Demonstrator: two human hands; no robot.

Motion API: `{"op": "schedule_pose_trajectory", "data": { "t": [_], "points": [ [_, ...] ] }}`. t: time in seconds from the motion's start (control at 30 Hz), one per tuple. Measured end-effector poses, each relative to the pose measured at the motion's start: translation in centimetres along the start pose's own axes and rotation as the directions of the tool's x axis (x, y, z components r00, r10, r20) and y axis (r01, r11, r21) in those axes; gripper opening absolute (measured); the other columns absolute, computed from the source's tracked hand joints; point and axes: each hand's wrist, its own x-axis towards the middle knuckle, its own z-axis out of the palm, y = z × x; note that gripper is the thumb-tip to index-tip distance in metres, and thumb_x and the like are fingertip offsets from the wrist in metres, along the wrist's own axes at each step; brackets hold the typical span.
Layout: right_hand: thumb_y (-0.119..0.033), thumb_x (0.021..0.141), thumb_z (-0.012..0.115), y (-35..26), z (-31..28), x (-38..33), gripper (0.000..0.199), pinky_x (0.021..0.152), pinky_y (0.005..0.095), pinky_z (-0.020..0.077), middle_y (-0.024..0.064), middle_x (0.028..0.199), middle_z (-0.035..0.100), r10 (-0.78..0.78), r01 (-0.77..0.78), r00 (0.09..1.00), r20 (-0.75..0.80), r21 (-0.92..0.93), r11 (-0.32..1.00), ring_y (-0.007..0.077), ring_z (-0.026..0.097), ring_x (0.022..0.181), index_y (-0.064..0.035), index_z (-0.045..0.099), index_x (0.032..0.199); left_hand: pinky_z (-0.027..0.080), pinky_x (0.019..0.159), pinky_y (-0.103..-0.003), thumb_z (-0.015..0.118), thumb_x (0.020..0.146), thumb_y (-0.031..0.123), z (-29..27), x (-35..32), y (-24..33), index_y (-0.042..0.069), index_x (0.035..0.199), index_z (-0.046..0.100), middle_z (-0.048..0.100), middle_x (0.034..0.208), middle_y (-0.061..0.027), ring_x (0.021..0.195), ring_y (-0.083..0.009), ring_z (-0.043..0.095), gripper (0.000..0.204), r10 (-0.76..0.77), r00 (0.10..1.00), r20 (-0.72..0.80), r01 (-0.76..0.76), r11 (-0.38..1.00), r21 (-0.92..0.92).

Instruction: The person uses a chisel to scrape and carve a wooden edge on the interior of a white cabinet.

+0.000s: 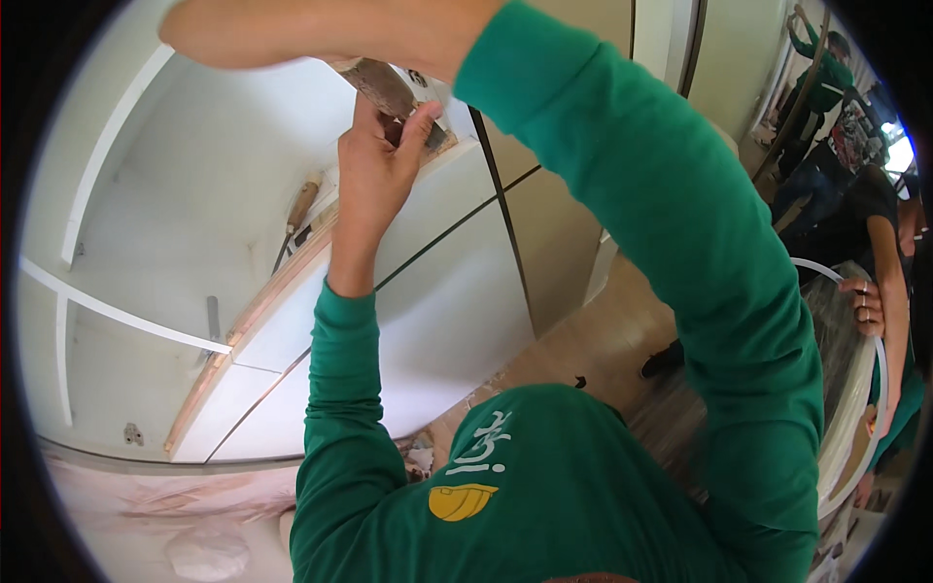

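Note:
My left hand (374,175) is raised to the top edge of a white cabinet door (437,291). Its thumb and fingers are closed around a wooden-handled tool (384,87) with a grey metal end, which rests against the door's upper corner. My right arm in a green sleeve (661,194) crosses over the top of the view. Its bare forearm (321,34) runs to the left and the right hand itself is hidden. A second tool with a wooden handle (301,206) lies on the door's bare wooden edge (258,316), below my left hand.
A white cabinet interior with shelves (126,316) opens at the left. Plastic sheeting (185,515) covers the floor below. At the right another person's hand (863,306) rests on a white curved strip (855,408). A further person in green (821,78) stands at the back.

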Motion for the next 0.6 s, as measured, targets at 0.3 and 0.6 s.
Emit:
{"op": "schedule_pose_trajectory", "data": {
  "t": [0.3,0.6],
  "points": [
    [-0.006,0.096,0.070,0.6,2.4,1.9,0.018,0.077,0.0432,0.0647,0.0271,0.084,0.078,0.002,-0.020,0.983,0.183,0.096,0.995,0.0363,0.079,0.081,0.0101,0.078,0.099,0.053,0.066,-0.030,0.084,0.105,0.024,-2.7,-1.3,-0.6,0.000,0.129,0.065,0.079,0.087,-0.0079,0.071,-0.0097,0.064,0.039,-0.096,0.995,0.007,0.096,0.995,0.021],
    [-0.007,0.103,0.065,4.4,1.3,0.0,0.023,0.080,0.0446,0.0652,0.0290,0.093,0.077,0.036,-0.064,0.979,0.199,0.134,0.989,0.0403,0.077,0.085,0.0138,0.075,0.103,0.050,0.062,-0.027,0.083,0.106,0.023,0.9,2.0,-0.1,-0.002,0.124,0.065,0.078,0.086,-0.0067,0.070,-0.0065,0.060,0.036,-0.048,0.991,0.121,0.063,0.990,-0.125]
  ]
}}
